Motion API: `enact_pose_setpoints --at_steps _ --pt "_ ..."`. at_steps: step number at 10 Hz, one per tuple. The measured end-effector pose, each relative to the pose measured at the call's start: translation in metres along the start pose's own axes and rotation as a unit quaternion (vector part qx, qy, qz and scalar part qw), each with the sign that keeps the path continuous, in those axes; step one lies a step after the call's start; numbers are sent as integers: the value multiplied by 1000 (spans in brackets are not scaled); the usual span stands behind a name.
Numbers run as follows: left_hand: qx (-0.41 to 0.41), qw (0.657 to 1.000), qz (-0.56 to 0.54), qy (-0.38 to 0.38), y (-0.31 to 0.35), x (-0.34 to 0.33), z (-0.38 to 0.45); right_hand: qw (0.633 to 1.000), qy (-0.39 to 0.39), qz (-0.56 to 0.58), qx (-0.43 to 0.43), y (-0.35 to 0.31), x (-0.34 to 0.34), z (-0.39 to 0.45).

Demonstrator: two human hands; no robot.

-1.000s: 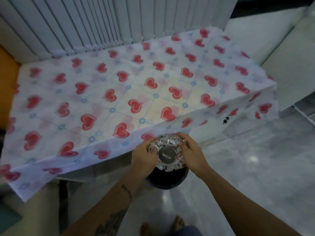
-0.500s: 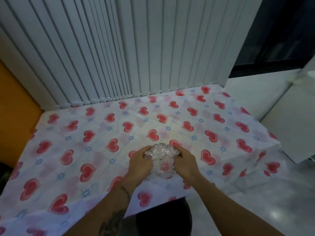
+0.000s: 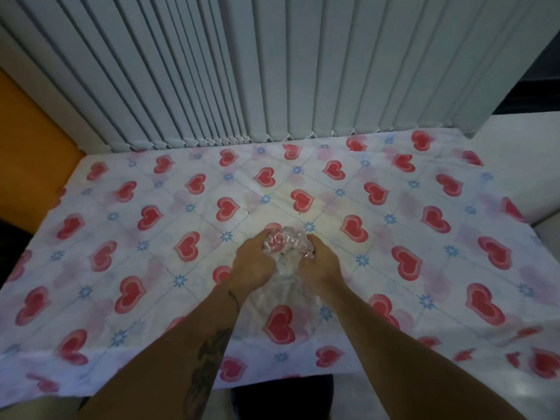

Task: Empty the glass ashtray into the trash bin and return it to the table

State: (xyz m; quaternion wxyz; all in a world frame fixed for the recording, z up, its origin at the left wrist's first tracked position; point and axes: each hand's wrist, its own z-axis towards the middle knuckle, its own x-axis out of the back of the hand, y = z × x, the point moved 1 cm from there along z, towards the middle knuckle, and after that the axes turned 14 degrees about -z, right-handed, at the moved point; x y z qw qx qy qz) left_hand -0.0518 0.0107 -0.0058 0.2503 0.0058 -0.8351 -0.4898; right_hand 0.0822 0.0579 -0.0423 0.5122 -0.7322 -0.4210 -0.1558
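Observation:
The clear cut-glass ashtray is over the middle of the table, which wears a white cloth printed with red hearts. My left hand grips its left side and my right hand grips its right side. Whether the ashtray touches the cloth or hovers just above it I cannot tell, since my hands hide its base. The dark trash bin shows only as a black shape below the table's near edge, between my forearms.
Grey vertical blinds hang right behind the table's far edge. An orange wall stands at the left. A white ledge or surface borders the table on the right. Pale floor shows at the bottom corners.
Both hands have carried the ashtray from above the bin up and forward to the middle of the table. The view has tilted up, so the bin has slid to the bottom edge.

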Motion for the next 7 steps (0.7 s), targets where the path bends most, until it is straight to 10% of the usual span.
enact_pose_setpoints --at_steps 5,7 --pt "-64 993 96 -10 -25 8 6 996 -45 -70 43 -2 13 -4" --pt "-144 938 314 -15 -45 47 -32 977 18 -188 102 -2 28 -50"
